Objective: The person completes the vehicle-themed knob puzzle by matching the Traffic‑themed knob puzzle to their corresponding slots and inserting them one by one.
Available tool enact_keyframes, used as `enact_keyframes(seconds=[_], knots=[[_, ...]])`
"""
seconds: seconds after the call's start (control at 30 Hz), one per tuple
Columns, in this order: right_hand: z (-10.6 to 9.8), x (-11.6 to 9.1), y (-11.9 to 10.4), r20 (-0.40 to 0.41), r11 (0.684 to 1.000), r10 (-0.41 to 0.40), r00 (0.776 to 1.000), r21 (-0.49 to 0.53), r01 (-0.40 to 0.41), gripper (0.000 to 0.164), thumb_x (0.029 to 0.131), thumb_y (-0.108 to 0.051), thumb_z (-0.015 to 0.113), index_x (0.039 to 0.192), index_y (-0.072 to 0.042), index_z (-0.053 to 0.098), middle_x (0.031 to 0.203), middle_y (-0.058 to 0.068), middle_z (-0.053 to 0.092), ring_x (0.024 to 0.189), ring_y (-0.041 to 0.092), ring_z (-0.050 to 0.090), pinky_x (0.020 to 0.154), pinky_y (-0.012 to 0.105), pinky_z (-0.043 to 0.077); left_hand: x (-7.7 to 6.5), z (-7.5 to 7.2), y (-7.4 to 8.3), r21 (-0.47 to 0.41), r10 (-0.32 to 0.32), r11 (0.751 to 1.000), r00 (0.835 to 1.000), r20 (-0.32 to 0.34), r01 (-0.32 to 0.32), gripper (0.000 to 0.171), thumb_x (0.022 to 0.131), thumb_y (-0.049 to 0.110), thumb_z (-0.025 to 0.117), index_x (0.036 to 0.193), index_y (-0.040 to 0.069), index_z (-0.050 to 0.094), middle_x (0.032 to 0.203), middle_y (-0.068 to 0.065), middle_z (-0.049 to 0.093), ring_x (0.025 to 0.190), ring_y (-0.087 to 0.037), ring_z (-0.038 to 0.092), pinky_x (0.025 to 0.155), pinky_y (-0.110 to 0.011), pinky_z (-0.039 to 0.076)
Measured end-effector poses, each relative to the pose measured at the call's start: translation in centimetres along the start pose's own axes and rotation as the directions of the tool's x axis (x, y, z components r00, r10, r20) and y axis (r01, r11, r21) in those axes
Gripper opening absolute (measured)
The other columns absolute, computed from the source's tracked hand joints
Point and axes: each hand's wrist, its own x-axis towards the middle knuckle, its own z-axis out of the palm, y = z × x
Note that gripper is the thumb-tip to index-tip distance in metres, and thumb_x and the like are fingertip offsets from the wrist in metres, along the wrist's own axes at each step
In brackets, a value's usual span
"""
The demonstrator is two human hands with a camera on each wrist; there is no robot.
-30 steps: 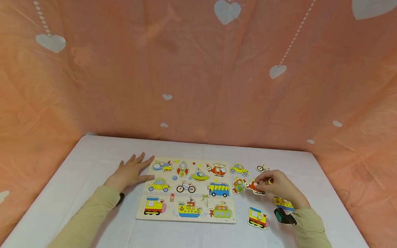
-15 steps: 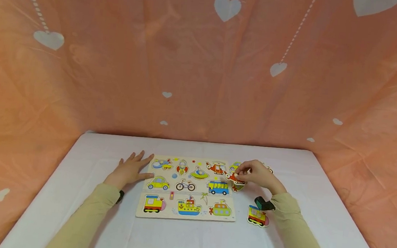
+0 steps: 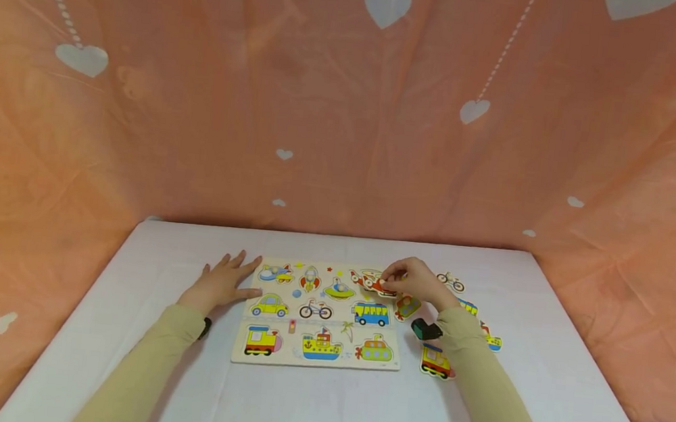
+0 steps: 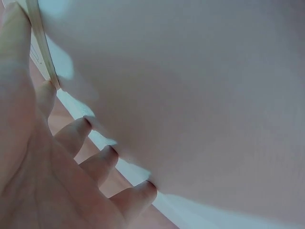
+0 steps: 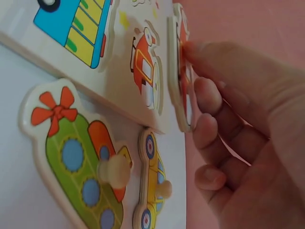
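Observation:
My right hand (image 3: 415, 281) pinches a red helicopter puzzle piece (image 5: 180, 71) and holds it tilted just above the board's upper right corner. Beneath it lies the matching helicopter recess (image 5: 147, 71) of the wooden puzzle board (image 3: 323, 364). At the board's upper left edge my left hand (image 3: 217, 286) is spread, thumb and forefinger touching the rim and the other fingertips resting on the table. The plane (image 3: 276, 273), rocket (image 3: 310, 280) and flying saucer (image 3: 339, 288) with knobs sit in the board's top row.
Right of the board lie a submarine piece (image 5: 76, 157), a yellow car piece (image 5: 155, 186), a train piece (image 3: 435, 362), a bicycle piece (image 3: 451, 282), a bus piece (image 3: 466, 306) and a ship piece (image 3: 492, 340). My right forearm passes over this side of the white table (image 3: 318, 413).
My right hand has carried the helicopter piece leftwards, from beside the submarine piece to over the board's upper right corner. The left hand stays at the board's edge.

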Motion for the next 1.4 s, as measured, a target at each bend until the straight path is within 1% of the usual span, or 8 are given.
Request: enact_keyframes(seconds=[0.1, 0.23, 0.3, 0.53, 0.67, 0.87, 1.1, 1.4], knots=[[0.7, 0.6, 0.0, -0.003, 1.0, 0.028, 1.0, -0.007, -0.028, 0.007, 0.084, -0.017, 0.075, 0.088, -0.011, 0.073, 0.076, 0.0, 0.064, 0.07, 0.017, 0.055, 0.061, 0.029, 0.049, -0.2, 0.4, -0.2, 0.0, -0.012, 1.0, 1.0, 0.005, 0.012, 0.086, 0.084, 0.059, 0.062, 0.151, 0.016, 0.029, 0.154, -0.025, 0.018, 0.137, -0.053, 0.012, 0.101, -0.075, 0.01], [1.3, 1.1, 0.1, 0.014, 0.996, 0.084, 0.996, -0.022, -0.084, 0.009, 0.085, -0.018, 0.075, 0.09, -0.012, 0.073, 0.078, -0.001, 0.064, 0.07, 0.016, 0.054, 0.06, 0.028, 0.048, -0.4, 0.8, -0.4, 0.002, -0.02, 1.0, 1.0, 0.011, 0.02, 0.087, 0.083, 0.059, 0.062, 0.151, 0.017, 0.029, 0.154, -0.025, 0.017, 0.137, -0.053, 0.012, 0.101, -0.075, 0.01], [1.5, 1.2, 0.0, 0.011, 0.996, 0.09, 0.996, -0.024, -0.09, 0.008, 0.084, -0.017, 0.075, 0.09, -0.011, 0.073, 0.079, -0.001, 0.064, 0.069, 0.017, 0.054, 0.059, 0.028, 0.048, -0.5, 0.8, -0.4, 0.002, -0.02, 1.0, 1.0, 0.005, 0.02, 0.087, 0.083, 0.059, 0.063, 0.151, 0.017, 0.029, 0.154, -0.025, 0.018, 0.137, -0.053, 0.012, 0.101, -0.075, 0.01], [1.6, 1.7, -0.4, 0.008, 0.997, 0.074, 0.997, -0.013, -0.074, 0.006, 0.084, -0.015, 0.075, 0.089, -0.011, 0.073, 0.08, 0.0, 0.064, 0.07, 0.018, 0.052, 0.058, 0.028, 0.046, -0.7, 0.7, -0.3, -0.006, -0.02, 1.0, 1.0, -0.012, 0.02, 0.086, 0.083, 0.057, 0.065, 0.151, 0.016, 0.031, 0.154, -0.025, 0.019, 0.136, -0.054, 0.013, 0.101, -0.075, 0.01], [1.8, 2.1, -0.2, 0.01, 0.996, 0.085, 0.996, 0.002, -0.085, 0.006, 0.084, -0.015, 0.075, 0.089, -0.011, 0.073, 0.08, 0.0, 0.065, 0.069, 0.018, 0.053, 0.058, 0.028, 0.046, -0.8, 0.6, -0.3, -0.005, -0.015, 1.0, 1.0, -0.014, 0.015, 0.086, 0.083, 0.058, 0.064, 0.151, 0.016, 0.031, 0.154, -0.025, 0.019, 0.136, -0.054, 0.013, 0.1, -0.075, 0.01], [2.0, 2.6, -0.1, 0.009, 0.993, 0.116, 0.993, -0.003, -0.116, 0.006, 0.083, -0.016, 0.076, 0.087, -0.013, 0.073, 0.079, 0.001, 0.064, 0.071, 0.018, 0.054, 0.06, 0.028, 0.047, -0.6, 0.5, 0.0, -0.004, -0.024, 1.0, 1.0, -0.012, 0.024, 0.086, 0.083, 0.059, 0.063, 0.151, 0.017, 0.031, 0.154, -0.024, 0.018, 0.137, -0.053, 0.012, 0.101, -0.074, 0.009], [2.1, 3.1, -0.2, 0.006, 0.996, 0.087, 0.996, -0.012, -0.087, 0.006, 0.084, -0.015, 0.075, 0.086, -0.01, 0.073, 0.074, 0.001, 0.062, 0.068, 0.016, 0.054, 0.06, 0.027, 0.047, -0.4, 0.2, 0.2, -0.011, -0.026, 1.0, 1.0, -0.012, 0.026, 0.086, 0.083, 0.058, 0.064, 0.151, 0.017, 0.03, 0.154, -0.024, 0.017, 0.137, -0.053, 0.011, 0.102, -0.074, 0.008], [2.1, 3.5, -0.1, -0.007, 0.995, 0.093, 0.996, -0.027, -0.093, 0.007, 0.083, -0.014, 0.076, 0.085, -0.009, 0.072, 0.073, 0.001, 0.061, 0.068, 0.015, 0.053, 0.061, 0.026, 0.046, -0.3, 0.1, 0.4, -0.003, -0.02, 1.0, 1.0, -0.02, 0.02, 0.085, 0.083, 0.056, 0.064, 0.151, 0.017, 0.031, 0.154, -0.025, 0.018, 0.137, -0.053, 0.012, 0.101, -0.074, 0.009]])
